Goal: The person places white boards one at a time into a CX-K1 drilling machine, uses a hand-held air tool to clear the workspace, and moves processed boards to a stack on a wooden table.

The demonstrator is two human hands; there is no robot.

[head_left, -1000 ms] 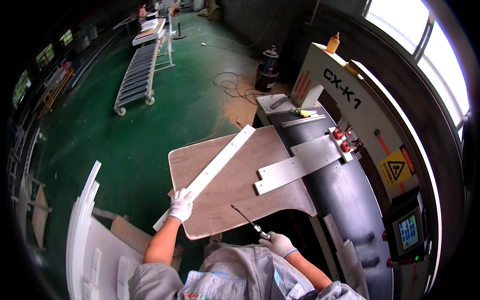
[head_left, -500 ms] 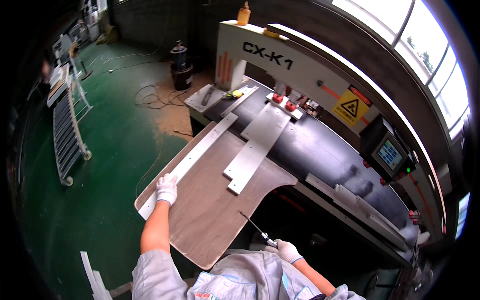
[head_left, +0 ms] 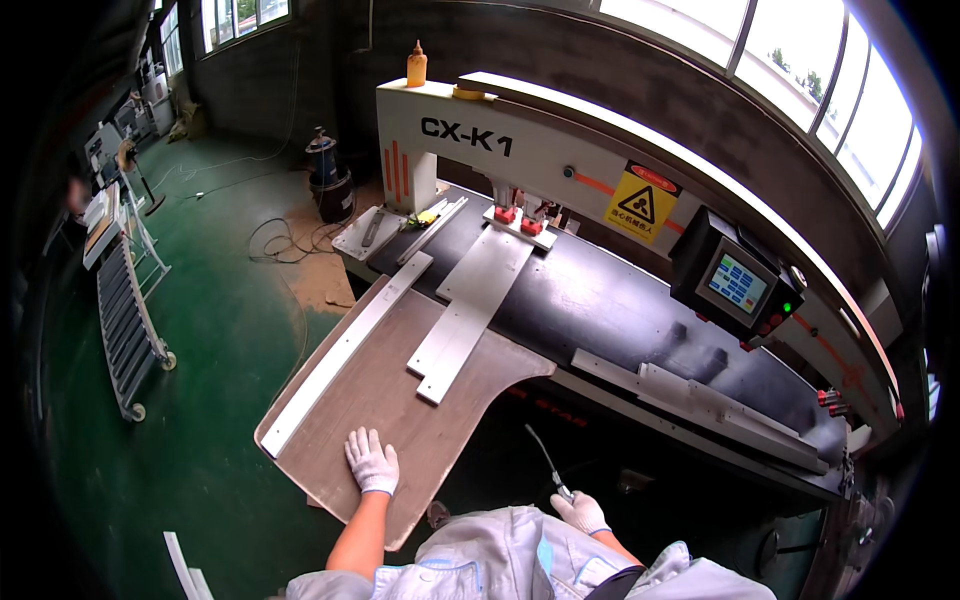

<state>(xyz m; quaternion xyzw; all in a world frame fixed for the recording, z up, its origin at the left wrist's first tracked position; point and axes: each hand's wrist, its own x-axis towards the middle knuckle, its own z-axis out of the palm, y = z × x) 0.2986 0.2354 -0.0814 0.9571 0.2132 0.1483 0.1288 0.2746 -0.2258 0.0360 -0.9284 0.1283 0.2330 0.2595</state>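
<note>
My left hand, in a white knit glove, lies with fingers spread on the brown board tabletop. To its upper left, a long white strip with small holes rests along the board's left side. Two white panels, side by side, reach from the machine's clamp onto the brown board. Low at the right, my gloved right hand is closed round the grip of an air blow gun, whose long thin nozzle points up and away. The grip is mostly hidden by my fingers.
A white machine beam spans the black table, with red-tipped clamps and a control screen. More white strips lie at the table's near right. A roller conveyor and a dark bucket stand on the green floor.
My left hand has left the white strip and now rests flat on the brown board, nearer to me. The blow gun in my right hand has turned more upright. The view has shifted.
</note>
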